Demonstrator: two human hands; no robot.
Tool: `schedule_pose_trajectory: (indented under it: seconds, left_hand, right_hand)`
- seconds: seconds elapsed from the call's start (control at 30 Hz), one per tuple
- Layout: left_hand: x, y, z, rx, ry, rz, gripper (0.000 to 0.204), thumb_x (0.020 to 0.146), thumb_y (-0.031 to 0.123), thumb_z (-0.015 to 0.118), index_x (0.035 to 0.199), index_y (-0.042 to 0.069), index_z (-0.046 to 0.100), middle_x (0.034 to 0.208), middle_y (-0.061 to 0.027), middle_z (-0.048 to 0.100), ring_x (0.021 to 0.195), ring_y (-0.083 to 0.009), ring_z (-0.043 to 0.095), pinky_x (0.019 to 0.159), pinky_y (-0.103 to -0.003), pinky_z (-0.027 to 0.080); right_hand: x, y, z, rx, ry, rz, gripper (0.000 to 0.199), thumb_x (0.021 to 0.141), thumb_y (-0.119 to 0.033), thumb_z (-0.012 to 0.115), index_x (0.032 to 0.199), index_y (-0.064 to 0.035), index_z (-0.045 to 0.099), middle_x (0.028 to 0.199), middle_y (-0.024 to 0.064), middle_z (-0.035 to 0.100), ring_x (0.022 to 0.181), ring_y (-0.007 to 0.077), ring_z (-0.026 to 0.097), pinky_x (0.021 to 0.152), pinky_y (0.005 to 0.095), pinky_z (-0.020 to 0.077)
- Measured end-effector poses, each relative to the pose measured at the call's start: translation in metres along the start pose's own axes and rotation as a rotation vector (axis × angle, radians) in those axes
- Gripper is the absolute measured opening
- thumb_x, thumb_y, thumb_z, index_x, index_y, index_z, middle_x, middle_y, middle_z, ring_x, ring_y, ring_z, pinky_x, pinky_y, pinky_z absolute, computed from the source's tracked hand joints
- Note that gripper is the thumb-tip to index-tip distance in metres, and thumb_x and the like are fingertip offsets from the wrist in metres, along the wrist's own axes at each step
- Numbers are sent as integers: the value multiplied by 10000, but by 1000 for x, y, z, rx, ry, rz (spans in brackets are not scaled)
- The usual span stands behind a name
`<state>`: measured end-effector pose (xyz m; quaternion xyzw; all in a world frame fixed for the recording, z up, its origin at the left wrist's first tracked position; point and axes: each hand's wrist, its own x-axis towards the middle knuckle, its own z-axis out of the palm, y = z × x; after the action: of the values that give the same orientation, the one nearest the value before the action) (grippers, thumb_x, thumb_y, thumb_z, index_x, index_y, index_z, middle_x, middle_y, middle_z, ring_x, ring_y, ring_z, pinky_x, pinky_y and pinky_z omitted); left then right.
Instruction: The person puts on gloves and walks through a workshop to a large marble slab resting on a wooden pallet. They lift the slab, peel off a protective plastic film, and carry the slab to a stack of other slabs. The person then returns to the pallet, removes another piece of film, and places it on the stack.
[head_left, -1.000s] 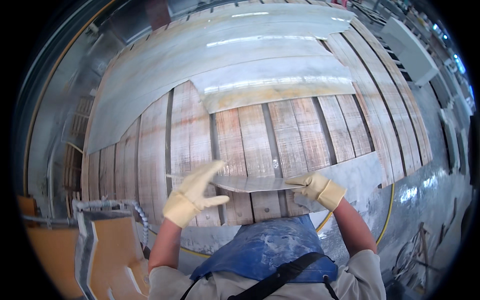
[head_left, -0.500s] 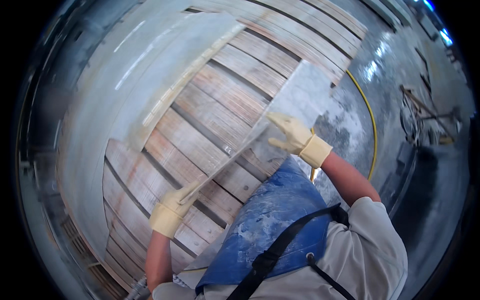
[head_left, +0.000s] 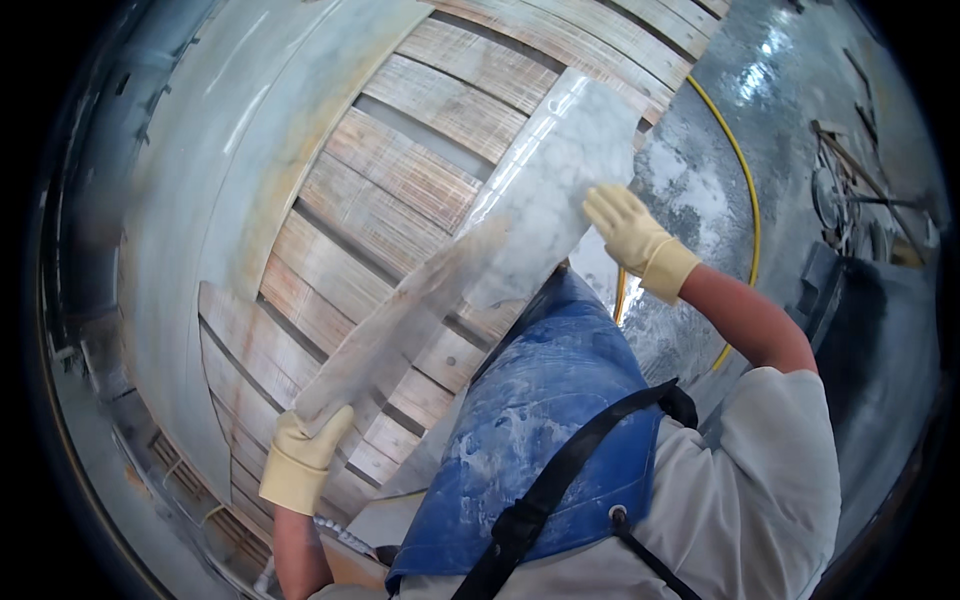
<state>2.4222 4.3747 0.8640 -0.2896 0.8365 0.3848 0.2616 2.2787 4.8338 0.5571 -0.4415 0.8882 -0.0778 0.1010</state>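
Both hands wear cream rubber gloves. My left hand (head_left: 303,447), at the lower left, grips the near end of a thin, brownish stone-like strip (head_left: 400,310), thumb along its edge. The strip slants away over the slats, blurred by motion, its far end overlapping a glossy grey-white marbled slab (head_left: 560,160). Beside that slab's right edge is my right hand (head_left: 632,235), fingers stretched out and holding nothing. Its fingertips overlap the slab's edge in view; contact cannot be told.
Under the pieces lies a slatted wooden platform (head_left: 385,190). A large pale slab (head_left: 230,150) covers its left side. A yellow hose (head_left: 748,190) curves over the wet floor (head_left: 700,150) at right. My blue apron (head_left: 550,400) is close to the platform's near edge.
The strip has turned from nearly edge-on to showing its broad face. My left hand has moved left and nearer. My right hand has come away from the strip, moving right and farther off.
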Motion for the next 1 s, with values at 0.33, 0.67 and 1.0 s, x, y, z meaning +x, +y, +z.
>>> schedule_pose_trajectory:
  seconds: [0.33, 0.67, 1.0]
  left_hand:
    - [-25, 43, 45, -68, 252, -17, 534, 850, 18, 784, 1360, -11, 627, 1268, -114, 694, 1170, -195, 648, 999, -343, 508]
    - [-79, 54, 97, -265, 446, -196, 505, 854, 15, 809, 1333, -8, 652, 1281, -81, 700, 1154, -174, 652, 1008, -338, 506]
    - [-130, 7, 127, -448, 570, -298, 473, 851, 13, 811, 1303, -8, 676, 1269, -79, 708, 1159, -170, 652, 1011, -344, 509]
  right_hand:
    - [64, 12, -12, -88, 35, -367, 565, 834, -195, 608, 1324, 83, 573, 1369, 207, 583, 1334, 384, 510, 1175, 478, 340]
    - [69, -5, 2, -155, -141, -497, 736, 858, -262, 641, 1473, 100, 462, 1488, 249, 496, 1419, 451, 434, 1210, 518, 279]
    - [93, 8, -62, -23, -406, -541, 531, 922, -223, 593, 1380, 42, 548, 1385, 205, 572, 1333, 404, 524, 1142, 512, 372]
